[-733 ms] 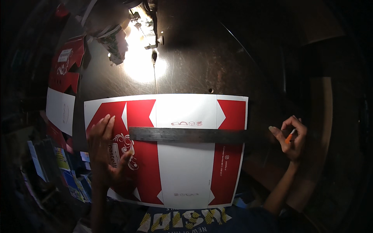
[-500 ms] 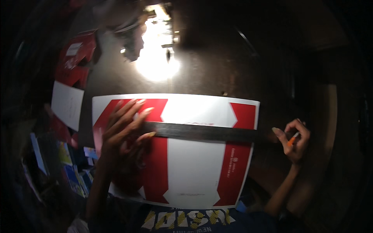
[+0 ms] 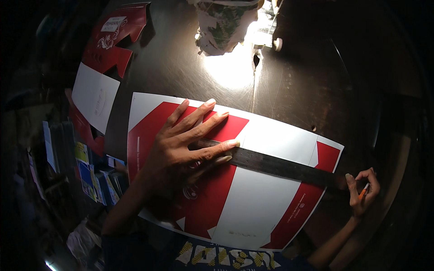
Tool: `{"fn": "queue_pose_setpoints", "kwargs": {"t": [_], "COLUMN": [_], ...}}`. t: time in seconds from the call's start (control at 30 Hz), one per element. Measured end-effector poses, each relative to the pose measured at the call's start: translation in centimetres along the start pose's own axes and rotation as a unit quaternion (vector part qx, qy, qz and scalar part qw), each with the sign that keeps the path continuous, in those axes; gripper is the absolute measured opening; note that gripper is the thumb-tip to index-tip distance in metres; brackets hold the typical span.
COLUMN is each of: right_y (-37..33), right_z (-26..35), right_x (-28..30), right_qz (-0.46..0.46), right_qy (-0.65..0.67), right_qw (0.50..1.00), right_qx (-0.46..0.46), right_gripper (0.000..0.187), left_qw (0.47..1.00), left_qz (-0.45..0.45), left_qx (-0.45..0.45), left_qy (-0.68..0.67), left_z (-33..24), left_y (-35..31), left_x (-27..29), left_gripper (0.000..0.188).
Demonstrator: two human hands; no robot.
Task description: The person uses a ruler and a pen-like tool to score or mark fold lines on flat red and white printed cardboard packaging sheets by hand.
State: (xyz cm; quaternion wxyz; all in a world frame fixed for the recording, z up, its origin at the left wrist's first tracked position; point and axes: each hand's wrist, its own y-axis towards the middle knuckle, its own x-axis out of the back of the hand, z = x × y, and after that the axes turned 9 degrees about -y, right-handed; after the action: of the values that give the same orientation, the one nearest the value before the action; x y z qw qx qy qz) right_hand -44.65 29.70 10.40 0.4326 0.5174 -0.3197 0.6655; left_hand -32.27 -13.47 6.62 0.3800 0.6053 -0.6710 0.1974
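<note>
A large red-and-white printed sheet point(image 3: 266, 203) lies on the dark table, its right side slanting toward me. Across it runs a dark, flat straightedge point(image 3: 280, 165), which reaches past the sheet's right edge. My left hand point(image 3: 181, 144) is spread over the sheet's left half, pressing on the straightedge's left part, fingers stretched apart. Beyond the straightedge's right end, my right hand point(image 3: 363, 194) is closed around a slim orange tool point(image 3: 363, 192). Its thumb sticks out toward the straightedge. Most of the tool is hidden by the fingers, so its kind cannot be made out.
A lit lamp with a cloth-like shade point(image 3: 226, 27) stands at the far side. Red die-cut card pieces point(image 3: 101, 49) and a white panel point(image 3: 94, 97) lie at the left. Below them are stacked booklets point(image 3: 92, 180) and a crumpled pale bag point(image 3: 82, 239).
My view has turned, so the sheet and straightedge now slant down to the right. My left hand stays on the straightedge; my right hand still holds the orange tool by its end.
</note>
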Motion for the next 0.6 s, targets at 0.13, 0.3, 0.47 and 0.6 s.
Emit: {"fn": "queue_pose_setpoints", "kwargs": {"t": [0.13, 0.3, 0.47, 0.6], "right_y": [0.3, 0.4, 0.5, 0.4], "right_z": [0.7, 1.0, 1.4, 1.3], "right_x": [0.6, 0.2, 0.4, 0.5], "right_qz": [-0.024, -0.032, -0.013, -0.004], "right_qy": [-0.004, 0.006, 0.009, 0.013], "right_qw": [1.000, 0.999, 1.000, 0.999], "right_qx": [0.013, 0.003, -0.021, -0.031], "right_gripper": [0.031, 0.031, 0.031, 0.032], "left_qw": [0.999, 0.999, 0.999, 0.999], "left_qz": [0.014, 0.023, 0.023, 0.026], "left_qx": [0.022, 0.027, 0.029, 0.028], "left_qy": [-0.019, -0.019, -0.027, -0.036], "left_z": [-0.6, -0.5, -0.5, -0.3], "left_y": [0.7, 0.6, 0.5, 0.4], "left_x": [0.4, 0.7, 0.6, 0.7], "left_gripper": [0.030, 0.031, 0.030, 0.030]}}
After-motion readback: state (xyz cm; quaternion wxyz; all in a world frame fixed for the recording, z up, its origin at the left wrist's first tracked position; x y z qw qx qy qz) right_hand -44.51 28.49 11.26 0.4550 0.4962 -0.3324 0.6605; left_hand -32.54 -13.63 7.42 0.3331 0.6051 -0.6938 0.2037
